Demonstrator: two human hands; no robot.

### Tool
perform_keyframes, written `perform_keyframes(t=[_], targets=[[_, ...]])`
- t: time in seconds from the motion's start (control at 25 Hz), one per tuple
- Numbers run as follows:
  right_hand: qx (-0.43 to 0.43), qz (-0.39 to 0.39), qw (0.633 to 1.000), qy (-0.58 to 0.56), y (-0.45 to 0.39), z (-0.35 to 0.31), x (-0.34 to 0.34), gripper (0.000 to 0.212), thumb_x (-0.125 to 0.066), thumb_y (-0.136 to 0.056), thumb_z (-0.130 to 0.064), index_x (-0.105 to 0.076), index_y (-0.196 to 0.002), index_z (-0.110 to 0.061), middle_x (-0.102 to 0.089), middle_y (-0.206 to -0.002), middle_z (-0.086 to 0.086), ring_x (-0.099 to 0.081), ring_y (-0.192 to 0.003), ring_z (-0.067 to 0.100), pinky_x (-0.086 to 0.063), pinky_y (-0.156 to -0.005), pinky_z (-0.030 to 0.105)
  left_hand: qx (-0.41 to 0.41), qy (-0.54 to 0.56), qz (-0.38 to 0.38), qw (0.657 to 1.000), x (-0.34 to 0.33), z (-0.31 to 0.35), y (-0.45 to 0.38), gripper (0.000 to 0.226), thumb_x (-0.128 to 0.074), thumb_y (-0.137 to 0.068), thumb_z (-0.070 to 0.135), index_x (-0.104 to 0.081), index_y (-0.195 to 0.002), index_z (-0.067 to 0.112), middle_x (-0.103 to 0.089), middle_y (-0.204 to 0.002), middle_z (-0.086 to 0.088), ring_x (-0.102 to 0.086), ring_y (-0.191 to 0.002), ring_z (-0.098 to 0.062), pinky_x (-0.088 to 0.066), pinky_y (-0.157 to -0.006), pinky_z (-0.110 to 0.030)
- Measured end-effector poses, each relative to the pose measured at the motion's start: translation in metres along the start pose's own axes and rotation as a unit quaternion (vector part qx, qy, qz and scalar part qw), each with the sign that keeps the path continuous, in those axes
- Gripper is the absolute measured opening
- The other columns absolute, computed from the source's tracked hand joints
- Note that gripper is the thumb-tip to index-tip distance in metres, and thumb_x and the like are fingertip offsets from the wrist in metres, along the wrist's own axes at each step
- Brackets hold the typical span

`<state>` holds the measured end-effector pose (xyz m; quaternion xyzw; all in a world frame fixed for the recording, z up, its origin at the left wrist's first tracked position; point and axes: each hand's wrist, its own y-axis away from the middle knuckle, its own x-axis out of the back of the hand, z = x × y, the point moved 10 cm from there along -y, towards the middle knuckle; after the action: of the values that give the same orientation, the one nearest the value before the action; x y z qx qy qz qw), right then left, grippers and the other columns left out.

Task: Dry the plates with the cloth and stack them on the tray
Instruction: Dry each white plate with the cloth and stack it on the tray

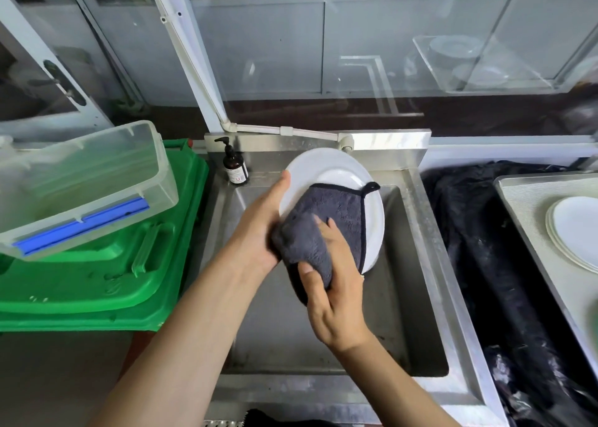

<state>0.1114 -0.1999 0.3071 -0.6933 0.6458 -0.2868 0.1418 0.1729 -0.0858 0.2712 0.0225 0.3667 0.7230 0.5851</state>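
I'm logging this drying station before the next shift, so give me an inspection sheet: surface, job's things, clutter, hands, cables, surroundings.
Surface: steel sink, basin holding no dishes in view; the plate is held above it.
Job's things: white plate held tilted over the sink; grey cloth pressed on its face; tray at right carrying stacked plates.
Clutter: pump bottle on the sink's back left corner; clear plastic tub tilted on a green crate; black sheeting between sink and tray.
Hands: left hand holds the plate's rim; right hand grips the cloth.
Cables: nothing seen.
Surroundings: glazed windows behind; white pipe running down to the sink.
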Motion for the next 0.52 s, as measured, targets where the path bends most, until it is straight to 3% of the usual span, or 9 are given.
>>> perform_keyframes(t=[0.08,0.2,0.28,0.36,0.44,0.52], targets=[[0.039,-0.04,0.998,0.023,0.015,0.006,0.003,0.048,-0.039,-0.109,-0.041,-0.038,-0.156,-0.03,-0.044,-0.158,-0.016,-0.039,-0.15,0.019,-0.021,-0.127,0.042,-0.002,-0.004,0.051,0.999,0.008,0.0,-0.002,0.061,-0.067,-0.088,0.057,-0.066,-0.128,0.011,-0.073,-0.118,-0.017,-0.071,-0.106,-0.033,-0.054,-0.099,-0.049],[0.001,-0.011,1.0,0.023,0.033,0.029,0.015,0.05,-0.041,-0.108,-0.039,-0.04,-0.156,-0.026,-0.045,-0.159,-0.009,-0.035,-0.153,0.023,-0.019,-0.128,0.043,-0.03,0.033,0.051,0.998,0.006,0.006,-0.007,0.053,-0.061,-0.094,0.052,-0.063,-0.13,0.013,-0.076,-0.112,-0.012,-0.074,-0.1,-0.029,-0.061,-0.078,-0.041],[-0.124,0.087,0.988,-0.013,0.043,0.056,0.031,0.05,-0.045,-0.103,-0.04,-0.048,-0.152,-0.03,-0.053,-0.152,-0.008,-0.043,-0.147,0.02,-0.03,-0.123,0.041,-0.047,0.024,0.023,0.998,0.005,0.013,-0.008,0.05,-0.054,-0.098,0.052,-0.061,-0.133,0.016,-0.076,-0.116,-0.008,-0.074,-0.101,-0.024,-0.06,-0.073,-0.038],[-0.264,0.221,0.936,-0.067,0.05,0.082,0.052,0.049,-0.046,-0.097,-0.044,-0.059,-0.137,-0.018,-0.067,-0.132,0.0,-0.06,-0.126,0.016,-0.042,-0.111,0.045,-0.063,-0.003,-0.009,0.998,0.005,0.02,-0.007,0.05,-0.048,-0.1,0.054,-0.06,-0.136,0.022,-0.074,-0.122,-0.005,-0.072,-0.109,-0.023,-0.059,-0.081,-0.041],[-0.333,0.328,0.877,-0.109,0.048,0.097,0.075,0.051,-0.048,-0.096,-0.046,-0.064,-0.131,-0.013,-0.072,-0.122,0.001,-0.065,-0.117,0.014,-0.046,-0.107,0.045,-0.07,-0.03,-0.035,0.996,0.007,0.022,-0.005,0.05,-0.046,-0.101,0.055,-0.06,-0.137,0.025,-0.072,-0.126,-0.003,-0.069,-0.116,-0.023,-0.056,-0.093,-0.045],[-0.351,0.349,0.858,-0.133,0.03,0.106,0.092,0.041,-0.049,-0.098,-0.044,-0.069,-0.124,-0.02,-0.075,-0.117,-0.006,-0.067,-0.114,0.01,-0.053,-0.101,0.041,-0.066,-0.046,-0.043,0.996,0.009,0.018,-0.002,0.051,-0.049,-0.099,0.056,-0.061,-0.137,0.024,-0.071,-0.128,-0.003,-0.067,-0.119,-0.024,-0.052,-0.1,-0.046]])
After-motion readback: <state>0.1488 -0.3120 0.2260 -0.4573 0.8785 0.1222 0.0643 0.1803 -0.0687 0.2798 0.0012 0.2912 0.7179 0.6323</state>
